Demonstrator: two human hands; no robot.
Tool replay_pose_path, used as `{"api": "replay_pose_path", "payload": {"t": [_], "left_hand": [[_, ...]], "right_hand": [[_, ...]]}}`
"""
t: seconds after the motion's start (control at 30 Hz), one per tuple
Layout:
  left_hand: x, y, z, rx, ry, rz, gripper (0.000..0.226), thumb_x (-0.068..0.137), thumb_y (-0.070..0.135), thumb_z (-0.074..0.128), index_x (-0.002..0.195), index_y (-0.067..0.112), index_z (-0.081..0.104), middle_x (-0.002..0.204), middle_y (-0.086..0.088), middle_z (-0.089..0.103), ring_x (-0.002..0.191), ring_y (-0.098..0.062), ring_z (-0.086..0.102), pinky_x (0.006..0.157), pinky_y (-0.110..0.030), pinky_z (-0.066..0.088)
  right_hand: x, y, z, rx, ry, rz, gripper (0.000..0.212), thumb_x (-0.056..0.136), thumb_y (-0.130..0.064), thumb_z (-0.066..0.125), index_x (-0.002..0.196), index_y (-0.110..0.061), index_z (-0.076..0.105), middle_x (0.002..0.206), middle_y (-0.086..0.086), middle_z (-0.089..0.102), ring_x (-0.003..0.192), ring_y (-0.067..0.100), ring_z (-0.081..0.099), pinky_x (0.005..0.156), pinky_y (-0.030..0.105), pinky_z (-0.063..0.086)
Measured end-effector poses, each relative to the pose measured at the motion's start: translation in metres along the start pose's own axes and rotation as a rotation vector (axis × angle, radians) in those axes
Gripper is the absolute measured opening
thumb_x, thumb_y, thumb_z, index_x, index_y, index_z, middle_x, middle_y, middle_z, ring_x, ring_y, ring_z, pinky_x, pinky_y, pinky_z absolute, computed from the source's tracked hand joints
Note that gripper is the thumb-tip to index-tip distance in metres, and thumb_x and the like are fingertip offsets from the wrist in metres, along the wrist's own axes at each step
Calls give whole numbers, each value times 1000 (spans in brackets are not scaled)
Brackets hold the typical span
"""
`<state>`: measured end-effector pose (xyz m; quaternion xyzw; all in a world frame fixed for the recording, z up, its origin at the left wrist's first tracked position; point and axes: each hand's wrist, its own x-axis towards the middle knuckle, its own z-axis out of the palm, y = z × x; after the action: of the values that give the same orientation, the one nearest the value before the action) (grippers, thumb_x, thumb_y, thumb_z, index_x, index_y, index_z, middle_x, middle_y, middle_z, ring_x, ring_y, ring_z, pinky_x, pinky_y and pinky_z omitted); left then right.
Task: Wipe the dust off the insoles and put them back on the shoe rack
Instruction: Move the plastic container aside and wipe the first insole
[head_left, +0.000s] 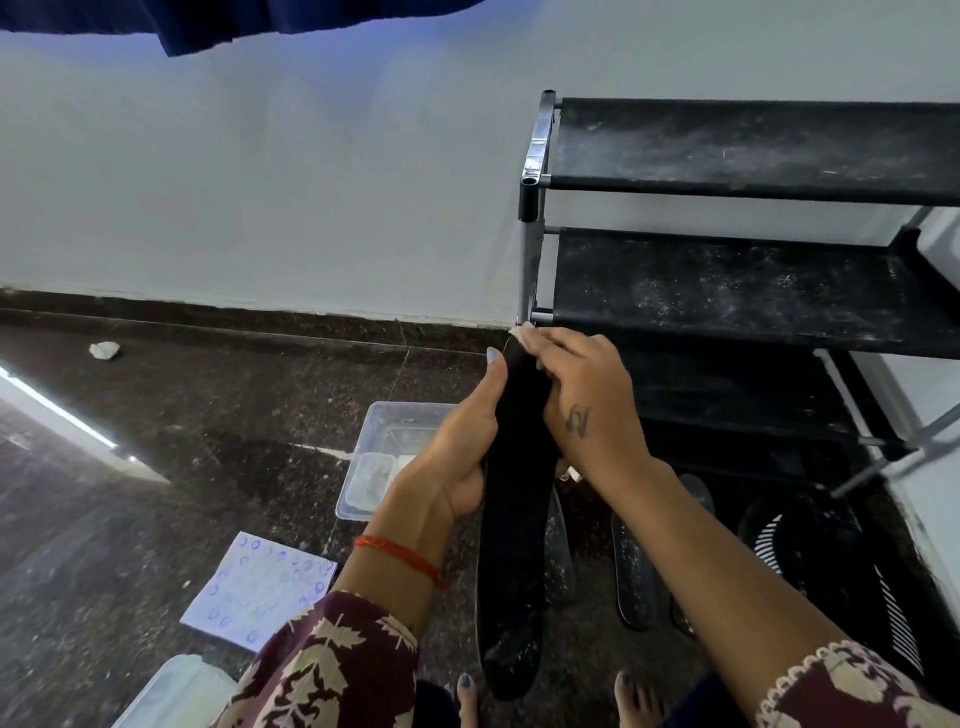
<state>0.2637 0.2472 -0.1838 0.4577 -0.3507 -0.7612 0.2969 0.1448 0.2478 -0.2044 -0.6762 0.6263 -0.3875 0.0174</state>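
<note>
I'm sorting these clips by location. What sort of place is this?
Probably a home, in a corner or hallway by a wall. A dusty black shoe rack stands against the white wall on a dark speckled stone floor, and the person is barefoot, holding an insole in both hands.

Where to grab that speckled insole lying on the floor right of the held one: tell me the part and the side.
Take the speckled insole by its near end, coming from above. It lies flat and lengthwise away from the person, that end open floor-side, while the right forearm crosses over its far part.
</note>
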Motion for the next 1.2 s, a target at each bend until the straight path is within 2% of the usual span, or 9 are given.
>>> {"api": "replay_pose_path", "payload": {"t": [0.17,0.23,0.37,0.53,0.7,0.87,0.97,1.07,1.2], "left_hand": [[0,4,-3,-91,27,-2,63,92,62,34,107,10,67,89,-15,74,71,-27,72,73,-44,58],[-1,5,-2,-99,36,18,62,94,60,33,97,8,67,80,-15,74,66,-26,71,77,-47,54],[0,4,2,-50,17,15,65,93,63,30,97,11,69,85,-14,73,72,-25,71,79,-45,52],[3,-1,0,-42,58,15,61,91,64,36,118,18,65,103,-10,72,94,-23,70,78,-33,57],[0,1,-3,-54,35,18,61,94,61,32,114,15,65,92,-11,74,78,-23,72,69,-37,60],[2,3,-3,-80,31,28,64,95,60,32,88,9,70,77,-15,73,62,-26,70,78,-46,52],[2,2,1,-59,1,10,62,94,61,30,100,12,68,84,-13,74,70,-25,71,75,-42,55],[6,-2,1,-9,10,13,60,94,63,29,110,19,67,101,-11,73,88,-23,71,75,-34,58],[7,-2,-6,-45,56,33,63,92,64,29,111,17,66,100,-12,73,91,-23,70,73,-32,56]], "right_hand": [[-3,10,-12,-88,-234,196,35,81,0,54,112,-12,66,90,6,69,83,21,60,69,18,41],[-2,12,-17,-13,-147,253,28,81,-1,59,104,-10,69,87,8,71,75,17,64,64,11,44],[0,5,-14,61,120,6,29,87,-1,54,113,-5,64,107,10,68,96,23,63,88,28,47],[-6,-9,0,56,-120,-121,48,88,-27,32,125,-9,57,127,5,59,108,23,55,93,22,37],[-2,-4,-7,-44,-151,-19,36,83,0,52,116,-11,64,107,9,69,96,27,60,83,35,51],[-1,2,-22,-80,-112,118,26,85,-7,53,105,-9,69,92,11,71,85,24,65,81,34,53],[0,0,-15,34,96,27,30,85,-6,45,105,0,67,101,16,70,93,28,66,89,33,50],[-1,-2,1,78,13,4,38,85,-8,44,118,-2,61,120,14,62,111,27,59,100,23,36],[-7,-11,5,159,-3,-116,32,86,-13,45,108,-6,68,111,10,67,106,22,63,98,32,46]]}}
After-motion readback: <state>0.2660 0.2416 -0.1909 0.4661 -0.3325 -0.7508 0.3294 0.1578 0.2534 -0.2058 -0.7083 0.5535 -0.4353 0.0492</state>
